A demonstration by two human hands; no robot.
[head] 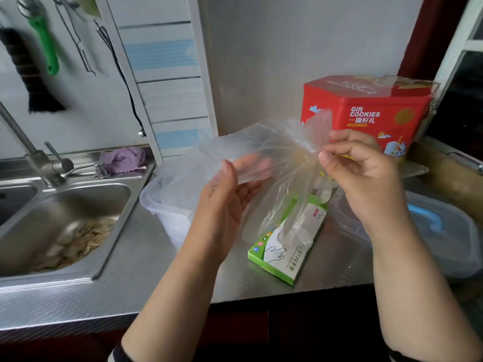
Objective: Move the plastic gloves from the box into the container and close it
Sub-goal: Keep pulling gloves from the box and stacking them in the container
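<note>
two hands (pixel 227 194) (pixel 366 173), gloves (pixel 282 152), one box (pixel 287 252)

I am holding clear, colourless plastic gloves (pixel 282 163). The box (pixel 286 246) is showing green edges and a white face with a hand outline. At 1 o'clock, a red tin (pixel 366 113) is displaying white lettering. At 9 o'clock, a lilac cloth (pixel 122 159).

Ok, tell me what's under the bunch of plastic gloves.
Under the plastic gloves lies the green glove box on the steel counter. The gloves blur its opening, so remaining contents cannot be seen.
</note>
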